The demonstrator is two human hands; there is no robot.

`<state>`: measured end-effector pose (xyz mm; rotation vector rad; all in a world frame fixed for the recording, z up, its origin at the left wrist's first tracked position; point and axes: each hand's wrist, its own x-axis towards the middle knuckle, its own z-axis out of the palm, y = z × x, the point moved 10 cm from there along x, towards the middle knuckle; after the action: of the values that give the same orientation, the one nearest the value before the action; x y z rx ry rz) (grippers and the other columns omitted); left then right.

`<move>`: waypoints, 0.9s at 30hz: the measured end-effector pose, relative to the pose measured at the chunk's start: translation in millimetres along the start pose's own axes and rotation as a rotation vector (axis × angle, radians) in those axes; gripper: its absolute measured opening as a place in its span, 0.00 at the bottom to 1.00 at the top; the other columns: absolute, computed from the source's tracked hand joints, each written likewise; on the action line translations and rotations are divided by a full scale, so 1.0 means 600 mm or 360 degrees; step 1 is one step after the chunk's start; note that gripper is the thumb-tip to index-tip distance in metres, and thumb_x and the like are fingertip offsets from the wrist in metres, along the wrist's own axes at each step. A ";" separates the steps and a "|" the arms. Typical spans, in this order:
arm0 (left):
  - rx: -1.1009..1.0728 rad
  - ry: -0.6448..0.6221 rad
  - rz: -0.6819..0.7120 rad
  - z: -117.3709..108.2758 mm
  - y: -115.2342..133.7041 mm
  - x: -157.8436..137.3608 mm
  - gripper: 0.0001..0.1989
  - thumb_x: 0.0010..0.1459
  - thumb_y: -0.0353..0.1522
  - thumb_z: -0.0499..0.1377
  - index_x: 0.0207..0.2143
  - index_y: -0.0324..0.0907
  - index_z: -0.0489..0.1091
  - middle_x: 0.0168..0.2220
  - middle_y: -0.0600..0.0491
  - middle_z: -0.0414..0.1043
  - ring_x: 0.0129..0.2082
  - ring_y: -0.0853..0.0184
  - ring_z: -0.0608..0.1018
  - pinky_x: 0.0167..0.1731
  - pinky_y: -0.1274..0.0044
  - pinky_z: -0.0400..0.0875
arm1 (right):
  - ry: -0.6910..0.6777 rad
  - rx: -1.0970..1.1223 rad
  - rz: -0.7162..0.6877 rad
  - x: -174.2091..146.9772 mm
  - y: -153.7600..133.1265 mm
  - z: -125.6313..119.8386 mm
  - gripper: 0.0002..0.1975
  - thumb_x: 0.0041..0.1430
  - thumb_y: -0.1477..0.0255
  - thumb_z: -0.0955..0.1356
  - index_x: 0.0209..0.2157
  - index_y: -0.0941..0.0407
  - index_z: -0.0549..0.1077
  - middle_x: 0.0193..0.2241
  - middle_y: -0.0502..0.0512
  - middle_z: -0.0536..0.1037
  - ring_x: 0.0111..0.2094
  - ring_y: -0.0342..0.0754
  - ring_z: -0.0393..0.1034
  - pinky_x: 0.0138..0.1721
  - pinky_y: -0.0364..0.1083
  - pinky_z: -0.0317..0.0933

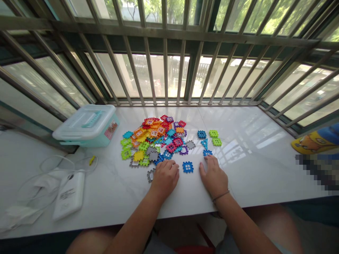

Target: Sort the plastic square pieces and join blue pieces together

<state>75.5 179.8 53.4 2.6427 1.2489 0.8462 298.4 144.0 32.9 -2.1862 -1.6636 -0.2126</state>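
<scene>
My left hand lies at the near edge of a pile of colourful plastic interlocking tiles. Its fingers are bent and close together; what is under them is hidden. Just past its knuckles a blue tile shows in part, and a grey window tile is partly covered on its left side. My right hand reaches forward, fingertips on the near edge of a blue tile, thumb apart. Between the hands lies a square blue window tile, touched by neither.
Beyond my right hand are a blue triangular piece, a blue tile and two green tiles. A lidded teal box stands left, near a white power bank and cable. Metal bars border the white table.
</scene>
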 end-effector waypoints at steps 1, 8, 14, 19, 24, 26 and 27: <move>-0.0006 -0.0003 0.0000 0.003 0.000 0.000 0.05 0.71 0.28 0.61 0.45 0.46 0.76 0.48 0.48 0.80 0.51 0.55 0.78 0.54 0.61 0.69 | 0.0003 0.0004 -0.0002 0.000 0.000 0.000 0.18 0.76 0.63 0.64 0.60 0.56 0.71 0.65 0.65 0.74 0.55 0.55 0.79 0.41 0.47 0.72; -0.0014 -0.0034 -0.0036 0.014 -0.009 0.002 0.04 0.70 0.28 0.61 0.42 0.45 0.76 0.46 0.48 0.80 0.49 0.56 0.78 0.52 0.62 0.69 | -0.0013 0.0046 0.0013 -0.003 -0.001 -0.002 0.14 0.75 0.64 0.65 0.56 0.55 0.71 0.59 0.63 0.75 0.51 0.54 0.78 0.39 0.47 0.69; -0.0019 -0.0057 -0.0080 0.018 -0.014 0.006 0.05 0.70 0.28 0.60 0.41 0.45 0.75 0.45 0.48 0.79 0.48 0.57 0.77 0.51 0.62 0.68 | 0.0068 0.0398 0.0157 0.025 0.044 -0.011 0.16 0.74 0.56 0.65 0.50 0.54 0.73 0.50 0.62 0.77 0.49 0.55 0.76 0.46 0.50 0.69; -0.0038 -0.0056 -0.0088 0.018 -0.013 0.008 0.06 0.69 0.27 0.60 0.40 0.45 0.75 0.44 0.49 0.79 0.47 0.57 0.77 0.50 0.63 0.68 | 0.0079 0.0526 0.0325 0.100 0.093 0.009 0.22 0.70 0.50 0.66 0.46 0.56 0.75 0.41 0.61 0.78 0.44 0.56 0.74 0.48 0.51 0.66; -0.0050 -0.0028 -0.0143 0.015 -0.024 0.008 0.05 0.69 0.28 0.61 0.40 0.45 0.75 0.43 0.49 0.78 0.47 0.58 0.78 0.49 0.64 0.68 | -0.0093 0.0460 0.0510 0.132 0.110 0.045 0.24 0.65 0.49 0.69 0.46 0.56 0.79 0.38 0.59 0.80 0.41 0.54 0.74 0.42 0.49 0.62; -0.0056 -0.0031 -0.0152 0.014 -0.025 0.009 0.04 0.69 0.28 0.61 0.40 0.45 0.75 0.43 0.49 0.78 0.47 0.58 0.78 0.49 0.64 0.68 | -0.0117 0.0447 0.0537 0.132 0.112 0.050 0.23 0.65 0.50 0.69 0.46 0.55 0.80 0.38 0.58 0.81 0.39 0.53 0.74 0.40 0.48 0.61; -0.0056 -0.0032 -0.0153 0.014 -0.025 0.010 0.04 0.69 0.28 0.60 0.40 0.45 0.75 0.43 0.49 0.78 0.46 0.58 0.77 0.49 0.64 0.68 | -0.0118 0.0444 0.0541 0.131 0.112 0.051 0.22 0.65 0.50 0.70 0.46 0.54 0.80 0.38 0.57 0.81 0.39 0.53 0.74 0.40 0.48 0.61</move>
<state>72.5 195.0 44.5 2.5348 1.3320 0.8169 381.7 211.1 18.1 -2.2337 -1.2407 0.1852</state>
